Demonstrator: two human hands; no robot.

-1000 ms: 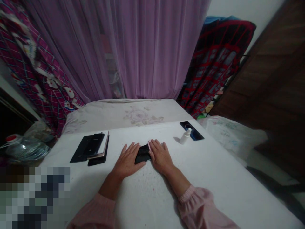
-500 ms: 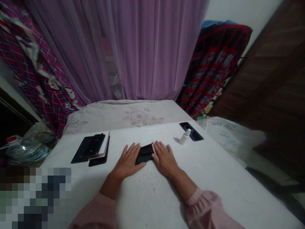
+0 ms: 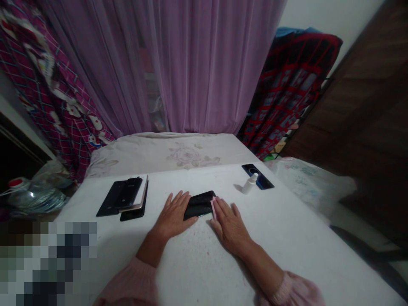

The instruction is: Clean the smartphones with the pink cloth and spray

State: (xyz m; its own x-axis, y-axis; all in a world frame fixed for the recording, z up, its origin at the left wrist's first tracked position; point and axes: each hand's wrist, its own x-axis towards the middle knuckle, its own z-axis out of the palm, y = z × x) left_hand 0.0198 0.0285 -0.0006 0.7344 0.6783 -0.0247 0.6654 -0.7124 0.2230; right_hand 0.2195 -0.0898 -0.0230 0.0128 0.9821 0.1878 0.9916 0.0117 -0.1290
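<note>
A black smartphone (image 3: 200,204) lies on the white tabletop between my hands, its dark glossy surface upward. My left hand (image 3: 174,213) holds its left end, with the thumb along the near edge and the fingers at the far side. At the right end, my right hand (image 3: 230,223) presses a small pink cloth (image 3: 213,205) under its fingers. Most of the cloth is hidden by that hand. To the right stands a small white spray bottle (image 3: 250,184), upright, close to a dark blue phone (image 3: 265,182) lying flat.
Several phones and dark flat devices lie stacked at the left, a black phone (image 3: 130,193) on top. Behind the white surface is a floral cloth (image 3: 185,156), then purple curtains (image 3: 204,68). A large water bottle (image 3: 35,197) stands off the left edge.
My right hand has slid right and toward me with the pink cloth, baring more of the smartphone's right end. My left hand has stayed at the left end.
</note>
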